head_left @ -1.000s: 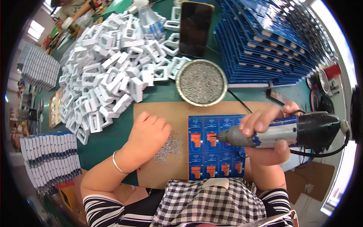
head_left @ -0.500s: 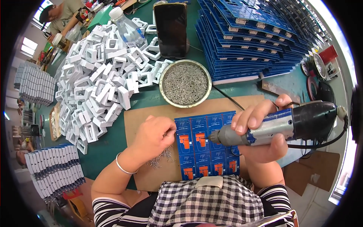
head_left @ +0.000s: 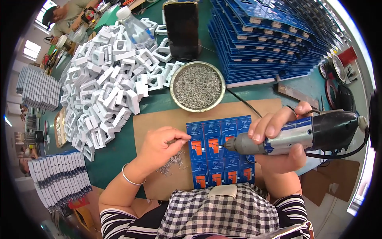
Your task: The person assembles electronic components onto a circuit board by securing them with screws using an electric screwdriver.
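My right hand (head_left: 277,131) is wrapped round an electric screwdriver (head_left: 296,135), a silver and black tool with a cable at its rear. Its grey nose points left, over a blue circuit board sheet (head_left: 199,165) carrying several orange parts (head_left: 213,145). At the sheet's left edge my left hand (head_left: 161,146) is closed in a pinch, thumb against fingertips; anything between them is too small to make out. Below that hand lies a loose heap of small screws (head_left: 172,163) on a brown board (head_left: 157,187). A round metal bowl (head_left: 173,93) full of screws stands just beyond the sheet.
White plastic frames (head_left: 105,85) are heaped at the left. A clear bottle (head_left: 135,28) and an upright phone (head_left: 181,30) stand at the back. Tall stacks of blue circuit boards (head_left: 254,51) rise at the back right. Another person (head_left: 65,18) sits at the far left.
My left hand has turned, its fingers stretching further toward the sheet's left edge in a pinch. The screwdriver stays over the sheet in my right hand. The whole view has shifted slightly.
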{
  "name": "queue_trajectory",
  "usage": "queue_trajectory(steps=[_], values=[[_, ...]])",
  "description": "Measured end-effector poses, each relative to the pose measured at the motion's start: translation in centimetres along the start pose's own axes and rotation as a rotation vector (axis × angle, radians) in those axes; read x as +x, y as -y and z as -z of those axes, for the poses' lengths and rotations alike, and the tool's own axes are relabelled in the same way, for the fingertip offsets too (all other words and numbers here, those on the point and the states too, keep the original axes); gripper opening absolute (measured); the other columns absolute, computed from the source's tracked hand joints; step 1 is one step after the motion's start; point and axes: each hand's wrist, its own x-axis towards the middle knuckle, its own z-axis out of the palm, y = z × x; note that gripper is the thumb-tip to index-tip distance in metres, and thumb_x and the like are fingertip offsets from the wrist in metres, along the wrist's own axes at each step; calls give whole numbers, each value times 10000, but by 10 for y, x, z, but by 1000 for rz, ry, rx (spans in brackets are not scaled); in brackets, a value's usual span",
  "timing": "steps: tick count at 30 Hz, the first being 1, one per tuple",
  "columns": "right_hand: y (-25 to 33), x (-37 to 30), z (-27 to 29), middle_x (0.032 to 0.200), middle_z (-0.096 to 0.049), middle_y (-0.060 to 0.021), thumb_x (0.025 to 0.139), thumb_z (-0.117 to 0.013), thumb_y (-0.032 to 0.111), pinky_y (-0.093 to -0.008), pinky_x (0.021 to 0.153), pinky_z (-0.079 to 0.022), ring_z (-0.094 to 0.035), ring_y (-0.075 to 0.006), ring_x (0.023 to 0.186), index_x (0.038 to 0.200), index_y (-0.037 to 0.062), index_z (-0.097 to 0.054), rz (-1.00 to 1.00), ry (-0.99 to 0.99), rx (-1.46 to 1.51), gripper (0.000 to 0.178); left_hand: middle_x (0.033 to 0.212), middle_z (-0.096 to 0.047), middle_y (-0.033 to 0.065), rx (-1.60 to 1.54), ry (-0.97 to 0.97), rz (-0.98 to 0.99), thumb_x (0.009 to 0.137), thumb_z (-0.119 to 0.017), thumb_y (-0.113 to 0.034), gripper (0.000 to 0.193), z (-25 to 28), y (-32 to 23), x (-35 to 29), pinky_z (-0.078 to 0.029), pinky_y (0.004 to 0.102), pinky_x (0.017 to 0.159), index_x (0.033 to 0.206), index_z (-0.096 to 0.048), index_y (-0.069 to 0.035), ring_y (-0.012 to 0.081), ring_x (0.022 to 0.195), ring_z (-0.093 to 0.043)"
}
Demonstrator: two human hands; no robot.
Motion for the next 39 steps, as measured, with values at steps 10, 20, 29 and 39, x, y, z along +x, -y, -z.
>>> queue_trajectory(steps=[10,20,29,39], values=[[6,-1,-3,842,-591,-97,827,-693,351,-421,715,-533,-641,-262,730,1243,129,-315,-7,-66,-99,604,824,-675,50,395,-41,-401,751,-722,-58,150,-21,8,18,-449,364,769,890,-676,-89,247,768,-626],[4,-3,-2,865,-622,-100,785,-785,280,-456,778,-529,-662,-278,804,1228,153,-326,-79,-74,-4,650,865,-622,15,544,-52,-448,726,-720,-70,208,-26,1,23,-405,361,772,925,-670,-102,218,811,-570],[9,-4,-4,862,-612,-102,780,-793,272,-453,790,-527,-651,-277,805,1209,155,-332,-115,-81,-17,641,812,-566,3,663,-24,-507,728,-661,-105,137,-28,-3,31,-377,350,720,862,-639,-127,198,759,-528],[6,-7,2,870,-605,-108,784,-789,273,-462,795,-526,-645,-280,800,1211,159,-324,-70,-55,10,642,825,-495,52,717,-14,-560,711,-671,-68,212,-29,5,31,-383,351,695,877,-543,-95,221,763,-504]])
